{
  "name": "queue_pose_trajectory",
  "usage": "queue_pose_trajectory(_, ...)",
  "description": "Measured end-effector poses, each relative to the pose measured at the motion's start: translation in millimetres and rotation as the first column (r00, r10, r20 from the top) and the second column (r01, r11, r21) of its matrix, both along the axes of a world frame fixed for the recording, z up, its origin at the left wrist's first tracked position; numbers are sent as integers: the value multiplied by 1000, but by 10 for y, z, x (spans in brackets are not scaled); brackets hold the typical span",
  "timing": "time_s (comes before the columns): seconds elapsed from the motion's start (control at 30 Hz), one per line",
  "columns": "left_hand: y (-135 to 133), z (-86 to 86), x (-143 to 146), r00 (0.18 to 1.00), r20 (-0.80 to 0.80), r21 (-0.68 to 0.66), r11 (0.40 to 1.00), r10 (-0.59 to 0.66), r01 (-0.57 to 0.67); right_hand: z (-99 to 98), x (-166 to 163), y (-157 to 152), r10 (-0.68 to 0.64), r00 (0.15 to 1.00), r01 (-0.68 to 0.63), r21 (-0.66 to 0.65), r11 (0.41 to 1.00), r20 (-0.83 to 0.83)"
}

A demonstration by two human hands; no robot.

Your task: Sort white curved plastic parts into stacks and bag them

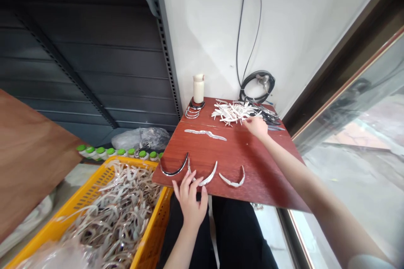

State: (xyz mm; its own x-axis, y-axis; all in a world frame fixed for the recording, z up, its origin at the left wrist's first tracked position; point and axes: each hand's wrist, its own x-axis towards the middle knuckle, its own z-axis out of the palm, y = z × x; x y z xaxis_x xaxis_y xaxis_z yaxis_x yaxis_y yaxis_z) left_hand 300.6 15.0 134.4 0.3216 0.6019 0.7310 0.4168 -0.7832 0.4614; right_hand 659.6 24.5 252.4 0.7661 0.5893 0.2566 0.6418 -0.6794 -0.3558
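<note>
My left hand (pixel 190 201), fingers spread, rests at the near edge of the red-brown table (pixel 240 151), its fingertips by a curved white-and-silver piece (pixel 208 175) that it partly covers. To its left lies a black curved piece (pixel 173 173); to its right, another white curved piece (pixel 233 183). Farther back my right hand (pixel 256 126) reaches into the near right side of a pile of white strips (pixel 232 111). Its thumb and fingertips are pinched together on a white strip there. A wavy silvery-clear strip (pixel 205 133) lies flat in mid-table.
A cream bottle (pixel 198 89) stands at the back left above stacked rings (pixel 192 112). Dark strips (pixel 271 117) lie at the back right, beneath a coiled black cable (pixel 257 87). A yellow crate (pixel 151 229) full of curved pieces and green-capped bottles (pixel 111 151) are to the left.
</note>
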Motion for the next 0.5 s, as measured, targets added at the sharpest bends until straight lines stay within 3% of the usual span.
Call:
queue_pose_trajectory(0.1,0,-4,-1,1000,-1,-7,1000,2,-2,-26,44,47,-54,998,52,58,997,29)
queue_pose_trajectory(0.2,1,-7,3,1000,-10,-14,1000,4,-4,65,142,13,-115,993,112,314,943,-8)
queue_pose_trajectory(0.23,1,-7,5,1000,-15,-16,1000,3,-4,117,187,-5,-102,993,120,440,890,-66)
queue_pose_trajectory(0.3,2,-6,10,1000,-22,-20,1000,3,-4,246,265,-45,3,973,156,666,730,-230)
queue_pose_trajectory(0.37,5,-5,16,1000,-19,-21,1000,4,-4,395,285,-93,154,916,211,770,602,-371)
queue_pose_trajectory(0.4,7,-5,20,1000,-16,-22,1000,4,-5,469,263,-119,219,881,232,787,572,-419)
queue_pose_trajectory(0.43,8,-6,24,1000,-13,-24,1000,5,-6,540,218,-145,277,849,232,789,569,-450)
queue_pose_trajectory(0.5,6,-6,32,1000,-7,-27,1000,7,-7,656,64,-181,382,785,167,760,628,-488)
